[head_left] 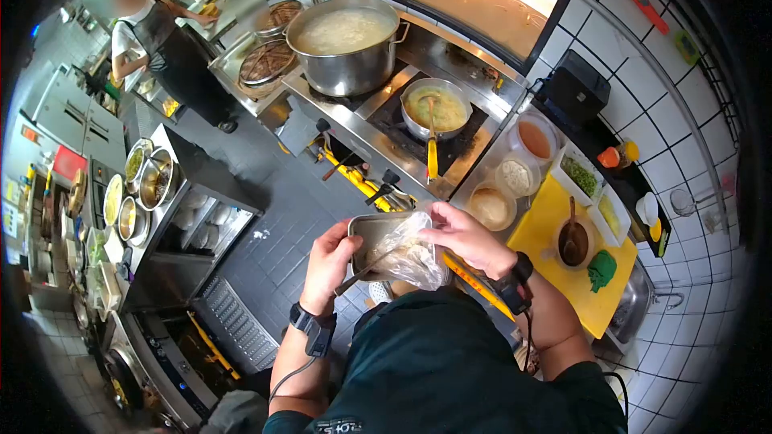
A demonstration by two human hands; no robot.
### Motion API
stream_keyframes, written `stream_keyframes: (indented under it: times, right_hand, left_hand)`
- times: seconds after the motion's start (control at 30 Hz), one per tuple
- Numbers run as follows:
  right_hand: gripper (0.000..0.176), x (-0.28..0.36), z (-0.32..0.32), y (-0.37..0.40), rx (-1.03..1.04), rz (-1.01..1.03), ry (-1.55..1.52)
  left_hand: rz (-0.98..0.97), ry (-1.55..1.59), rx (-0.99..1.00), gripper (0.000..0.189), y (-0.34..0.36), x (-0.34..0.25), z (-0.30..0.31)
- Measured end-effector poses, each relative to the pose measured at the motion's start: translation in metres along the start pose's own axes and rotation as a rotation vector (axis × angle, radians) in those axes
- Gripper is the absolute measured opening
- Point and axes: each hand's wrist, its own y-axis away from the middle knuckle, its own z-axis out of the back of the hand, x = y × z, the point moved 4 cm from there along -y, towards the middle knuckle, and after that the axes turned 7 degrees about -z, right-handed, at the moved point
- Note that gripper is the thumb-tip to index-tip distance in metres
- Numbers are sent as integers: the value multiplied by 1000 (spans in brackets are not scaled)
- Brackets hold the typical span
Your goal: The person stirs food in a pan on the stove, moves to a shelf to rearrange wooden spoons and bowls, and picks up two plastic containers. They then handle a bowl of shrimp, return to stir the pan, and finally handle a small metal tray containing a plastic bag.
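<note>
A rectangular metal container (359, 227) is held up in front of my body, with a crumpled clear plastic bag (418, 261) in it and spilling over its near right side. My left hand (326, 265) grips the container's left wall, thumb on the rim. A thin-handled utensil, probably a spoon (351, 281), slants out over the near left corner; its far end is hidden in the bag. At the right side, my right hand (474, 243) pinches the bag against the rim, thumb on top and fingers partly hidden behind. What lies under the plastic is hard to make out.
Ahead, a large steaming pot (342, 72) and a smaller pan (418, 116) with a yellow-handled ladle (433, 157) stand on the stove (370, 108). A yellow board (535, 229) with a dark sauce bowl (573, 245) lies right. Another person (173, 56) stands far left.
</note>
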Motion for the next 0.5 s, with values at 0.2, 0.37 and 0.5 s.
stream_keyframes:
  times: [0.2,0.37,0.5]
  right_hand:
    - [54,-12,-1,-5,-42,19,-24]
    - [42,-32,9,-14,-135,57,98]
    - [29,-42,13,-19,-138,71,129]
  left_hand:
    - [27,18,45,34,4,-1,-6]
    - [4,-31,148,41,0,0,-9]
    - [-29,-42,170,42,-11,25,-10]
